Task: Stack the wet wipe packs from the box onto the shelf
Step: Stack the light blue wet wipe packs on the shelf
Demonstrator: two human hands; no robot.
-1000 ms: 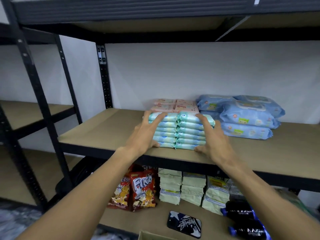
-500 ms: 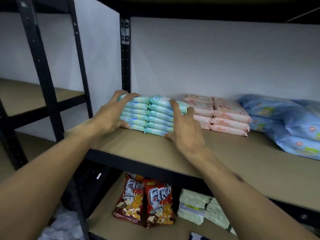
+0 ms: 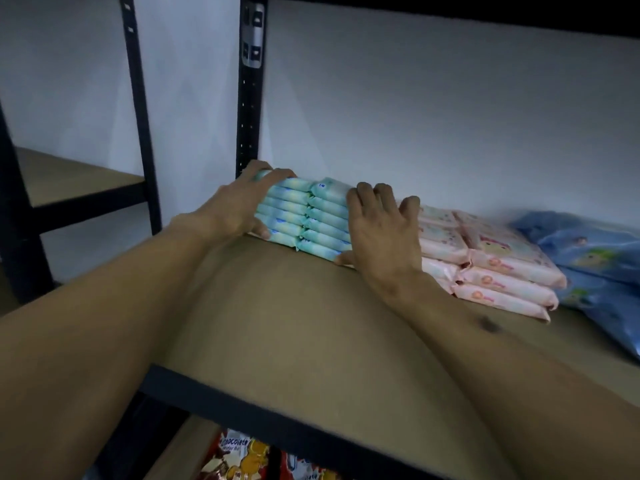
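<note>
Two side-by-side piles of several light green wet wipe packs [image 3: 308,216] rest on the brown shelf board [image 3: 294,317], at its back left corner near the black upright. My left hand [image 3: 239,206] clasps the left side of the green stack, fingers over its top. On the stack's right side, my right hand [image 3: 381,230] presses with its fingers spread over the top edge. Pink wet wipe packs [image 3: 491,261] lie stacked directly to the right, touching my right hand. The box is out of view.
Blue wipe packs [image 3: 595,258] lie at the far right of the shelf. A black upright post [image 3: 250,91] stands behind the green stack. Red snack bags [image 3: 239,459] sit on the shelf below. Another shelf unit [image 3: 79,181] stands to the left.
Both hands have slid the green stack from the shelf's front edge back and to the left, up beside the pink packs near the rear wall. The camera has moved closer.
</note>
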